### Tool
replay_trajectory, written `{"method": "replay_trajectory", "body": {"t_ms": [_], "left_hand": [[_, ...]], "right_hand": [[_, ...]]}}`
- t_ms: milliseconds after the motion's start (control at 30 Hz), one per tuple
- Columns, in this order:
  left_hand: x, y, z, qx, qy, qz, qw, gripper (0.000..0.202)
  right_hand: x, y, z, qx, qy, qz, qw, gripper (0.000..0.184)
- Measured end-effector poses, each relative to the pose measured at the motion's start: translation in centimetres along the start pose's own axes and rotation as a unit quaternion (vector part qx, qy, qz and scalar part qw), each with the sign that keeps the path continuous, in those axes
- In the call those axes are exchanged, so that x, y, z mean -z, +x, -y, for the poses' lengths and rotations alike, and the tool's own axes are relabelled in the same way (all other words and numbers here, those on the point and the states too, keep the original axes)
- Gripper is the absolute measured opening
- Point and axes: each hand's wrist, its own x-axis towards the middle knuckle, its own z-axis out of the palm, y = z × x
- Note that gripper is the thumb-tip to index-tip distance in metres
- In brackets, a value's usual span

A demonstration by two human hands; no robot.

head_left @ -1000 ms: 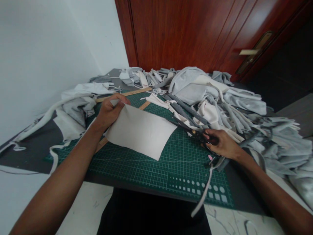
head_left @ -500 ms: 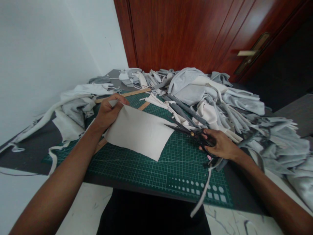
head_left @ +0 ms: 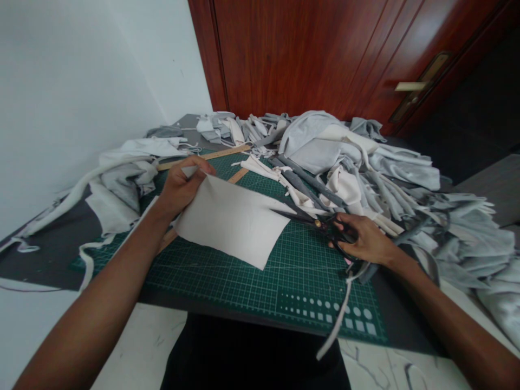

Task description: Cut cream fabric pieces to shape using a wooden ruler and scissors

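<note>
A pale off-white piece of fabric (head_left: 233, 219) is held up over the green cutting mat (head_left: 244, 276). My left hand (head_left: 184, 184) pinches its upper left corner between thumb and fingers. Black scissors (head_left: 318, 222) with a brass-coloured pivot are in my right hand (head_left: 361, 238), fingers through the handles. Their blades point left and sit at the fabric's right end, one above and one below a narrow flap along the upper edge. The fabric's lower right corner hangs free.
Heaped grey and white fabric scraps (head_left: 317, 146) line the back and right of the table. More scraps (head_left: 117, 189) lie at left. Wooden rulers (head_left: 227, 153) rest on the mat. A thin pale strip (head_left: 339, 319) hangs over the front edge. Behind stands a reddish-brown door (head_left: 292, 59).
The scissors have moved slightly left, their blades further into the fabric along its upper edge. My left hand stays in about the same place.
</note>
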Motion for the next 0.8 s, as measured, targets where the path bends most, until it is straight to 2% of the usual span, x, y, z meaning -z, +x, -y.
{"method": "replay_trajectory", "body": {"t_ms": [400,800], "left_hand": [[-0.41,0.01,-0.26,-0.01,-0.009,0.016,1.0,0.027],[-0.33,-0.01,-0.44,-0.007,-0.023,-0.003,1.0,0.031]], "right_hand": [[-0.16,-0.06,-0.46,0.012,0.024,0.01,1.0,0.026],[-0.07,0.02,-0.32,0.011,0.03,0.005,0.999,0.031]]}}
